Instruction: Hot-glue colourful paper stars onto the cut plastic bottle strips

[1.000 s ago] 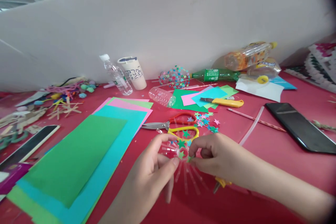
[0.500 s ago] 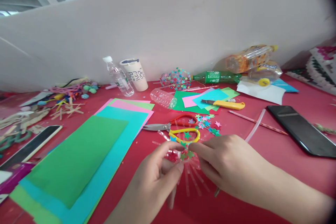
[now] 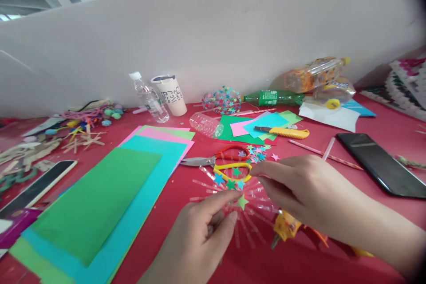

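Observation:
A clear plastic bottle piece [image 3: 254,230], cut into strips that spread out like rays, has blue and green paper stars [image 3: 230,184] on it. My left hand [image 3: 208,226] is closed round its near side, forefinger and thumb at its middle; the other fingers are mostly hidden. A light green star [image 3: 242,202] shows beside the forefinger tip. My right hand [image 3: 293,186] hovers over the right side of the strips, fingers drawn together, thumb hidden; I cannot make out anything in it. Under that wrist lies a yellow glue gun [image 3: 286,226] with its metal nozzle pointing down-left.
Scissors [image 3: 233,159] lie just beyond the strips, with loose stars [image 3: 258,154] beside them. Coloured paper [image 3: 109,195] covers the left. Farther back are a utility knife [image 3: 286,132], a star-covered bottle [image 3: 222,100], a green bottle [image 3: 273,97] and a cup [image 3: 173,95]. A phone [image 3: 382,164] lies right.
My right hand has moved up and right, away from my left fingertips, uncovering the stars and the glue gun. My left forefinger and thumb have shifted slightly right and down.

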Demonstrator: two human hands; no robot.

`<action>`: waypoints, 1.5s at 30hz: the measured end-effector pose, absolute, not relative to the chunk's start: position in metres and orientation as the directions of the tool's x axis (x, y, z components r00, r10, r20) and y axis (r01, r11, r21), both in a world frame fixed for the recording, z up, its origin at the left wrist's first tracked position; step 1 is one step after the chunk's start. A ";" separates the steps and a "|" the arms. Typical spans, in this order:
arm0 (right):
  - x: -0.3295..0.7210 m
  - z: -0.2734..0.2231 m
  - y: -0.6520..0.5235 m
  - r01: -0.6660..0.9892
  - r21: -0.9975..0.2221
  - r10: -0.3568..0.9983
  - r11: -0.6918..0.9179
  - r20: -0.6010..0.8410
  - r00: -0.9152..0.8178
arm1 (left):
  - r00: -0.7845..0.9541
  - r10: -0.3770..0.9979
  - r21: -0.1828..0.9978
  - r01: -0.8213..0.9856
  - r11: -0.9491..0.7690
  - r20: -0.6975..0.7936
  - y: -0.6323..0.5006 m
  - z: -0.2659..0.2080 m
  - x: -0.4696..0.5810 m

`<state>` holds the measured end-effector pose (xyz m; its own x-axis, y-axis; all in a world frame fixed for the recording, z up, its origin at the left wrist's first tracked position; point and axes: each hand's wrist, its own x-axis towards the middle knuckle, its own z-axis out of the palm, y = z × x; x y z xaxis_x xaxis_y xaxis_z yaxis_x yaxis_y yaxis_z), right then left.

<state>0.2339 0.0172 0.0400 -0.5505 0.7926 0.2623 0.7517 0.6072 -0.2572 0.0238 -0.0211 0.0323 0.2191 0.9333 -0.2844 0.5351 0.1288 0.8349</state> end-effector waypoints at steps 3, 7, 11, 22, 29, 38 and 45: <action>0.231 0.040 0.014 0.716 -0.301 0.776 0.630 0.237 -0.584 | 0.212 0.937 0.838 0.531 0.128 -0.278 -0.018 0.032 0.024; 0.224 0.034 0.008 0.601 -0.278 0.662 0.749 0.288 -0.692 | 0.207 0.927 0.842 0.512 0.168 -0.312 -0.016 0.035 0.025; 0.216 0.025 0.005 0.553 -0.134 0.563 0.822 0.330 -0.758 | 0.192 0.923 0.861 0.461 0.216 -0.334 -0.018 0.035 0.026; 0.215 0.020 0.005 0.577 -0.218 0.613 0.787 0.374 -0.696 | 0.200 0.909 0.881 0.388 0.270 -0.366 -0.014 0.041 0.021; 0.216 0.023 0.004 0.519 -0.452 0.685 0.726 0.415 -0.599 | 0.178 0.926 0.906 0.335 0.261 -0.332 -0.012 0.037 0.016; 0.230 0.040 0.006 0.578 -0.325 0.661 0.748 0.450 -0.601 | -0.092 0.990 0.934 0.331 0.131 -0.106 -0.014 0.045 0.016; 0.226 0.034 -0.003 0.539 -0.255 0.591 0.803 0.462 -0.661 | -0.144 0.980 0.932 0.355 -0.077 0.135 -0.001 0.035 0.010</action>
<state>0.2260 -0.0034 0.0344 -0.6612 0.5911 0.4620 0.5393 0.8026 -0.2551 0.0103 -0.0012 0.0347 -0.1437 0.9803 0.1353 0.3551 -0.0766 0.9317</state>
